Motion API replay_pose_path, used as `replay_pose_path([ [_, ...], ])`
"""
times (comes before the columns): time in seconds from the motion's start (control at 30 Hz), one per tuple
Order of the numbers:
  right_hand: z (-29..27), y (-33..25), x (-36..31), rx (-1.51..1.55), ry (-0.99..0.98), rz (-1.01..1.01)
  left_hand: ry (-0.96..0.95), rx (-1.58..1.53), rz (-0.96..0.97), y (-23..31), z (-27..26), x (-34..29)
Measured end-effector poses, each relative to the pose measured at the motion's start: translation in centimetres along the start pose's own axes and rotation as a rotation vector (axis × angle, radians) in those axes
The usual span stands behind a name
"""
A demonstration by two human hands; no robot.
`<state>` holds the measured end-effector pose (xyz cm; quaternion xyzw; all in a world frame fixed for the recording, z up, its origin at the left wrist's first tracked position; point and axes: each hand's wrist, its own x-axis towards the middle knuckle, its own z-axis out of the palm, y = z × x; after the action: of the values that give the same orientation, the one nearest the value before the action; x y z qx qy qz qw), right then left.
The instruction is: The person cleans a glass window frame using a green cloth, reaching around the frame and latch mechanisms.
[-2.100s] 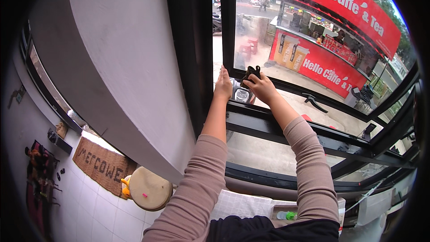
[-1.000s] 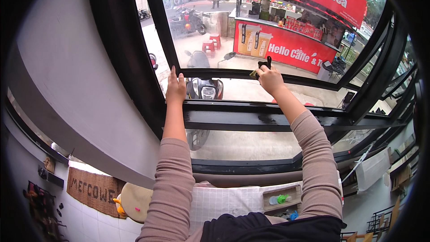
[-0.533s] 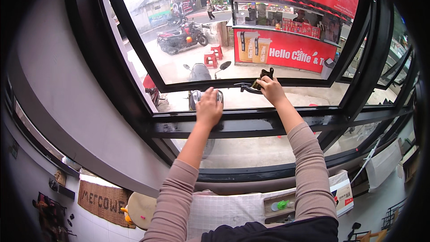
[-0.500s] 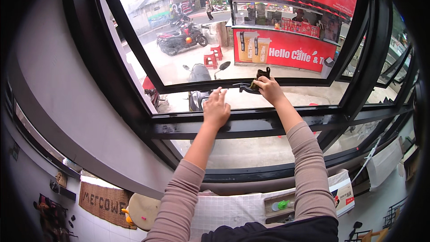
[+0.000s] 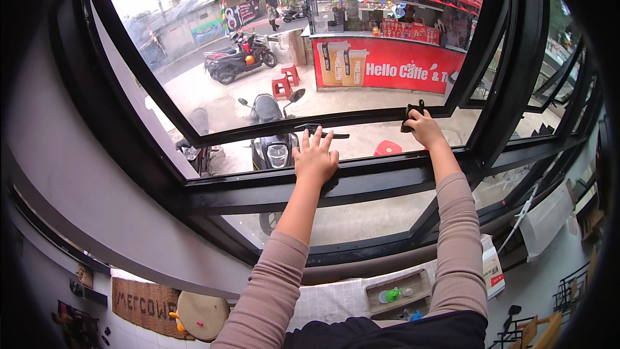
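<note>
A black-framed window sash (image 5: 258, 128) stands tilted outward in front of me, its lower rail crossing above my hands. My right hand (image 5: 427, 130) grips a dark, folded cloth (image 5: 409, 120) against the right part of that rail. My left hand (image 5: 316, 159) has its fingers spread beside the black window handle (image 5: 338, 136), over the lower frame bar (image 5: 374, 167). Whether its fingertips touch the handle I cannot tell. The part of the cloth inside my right palm is hidden.
Below the window is a white-covered surface (image 5: 329, 302) with a tray (image 5: 423, 284) holding a green-topped bottle (image 5: 392, 295). A round stool (image 5: 205, 313) and a brown doormat (image 5: 139, 307) lie lower left. Outside are motorcycles (image 5: 276, 152) and a red stall (image 5: 387, 68).
My right hand has slid rightward along the rail with the cloth, away from the handle. The fingers of my left hand have spread wider. The whole view has shifted a little.
</note>
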<state>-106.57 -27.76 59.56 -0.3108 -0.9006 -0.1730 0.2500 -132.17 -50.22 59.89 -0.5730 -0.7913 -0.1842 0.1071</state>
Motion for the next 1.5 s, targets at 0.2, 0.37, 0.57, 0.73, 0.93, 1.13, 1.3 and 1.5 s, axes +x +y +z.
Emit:
replay_pose_path([
  [0.2, 0.0, -5.6, 3.1, 0.278, 0.14, -0.336, 0.05, 0.014, 0.019, -0.4, 0.0, -0.3],
  [0.37, 1.5, -11.1, 6.5, 0.234, 0.29, -0.424, 0.105, -0.011, 0.073, 0.2, 1.1, 0.5],
  [0.57, -0.2, -5.8, 3.1, 0.018, 0.201, -0.137, 0.063, -0.032, 0.052, -0.3, 0.5, 0.3],
  [0.73, -1.2, 3.3, -1.9, -0.216, 0.036, 0.322, 0.082, -0.003, 0.044, 0.0, 0.3, 0.2],
  [0.93, -0.3, 8.6, -3.9, -0.071, 0.078, 0.731, 0.128, 0.009, 0.07, 0.6, 0.3, 0.3],
  [1.13, -0.1, 8.3, -2.5, 0.164, 0.537, 0.676, 0.14, 0.024, 0.074, 0.0, 0.3, 0.2],
  [1.3, -5.9, 8.6, 2.6, -0.011, 0.877, 0.396, 0.162, 0.007, 0.094, 0.1, 0.2, 0.1],
  [1.5, -17.5, 11.6, 11.1, -0.326, 1.133, 0.409, 0.188, -0.027, 0.107, 0.0, 0.3, 0.2],
])
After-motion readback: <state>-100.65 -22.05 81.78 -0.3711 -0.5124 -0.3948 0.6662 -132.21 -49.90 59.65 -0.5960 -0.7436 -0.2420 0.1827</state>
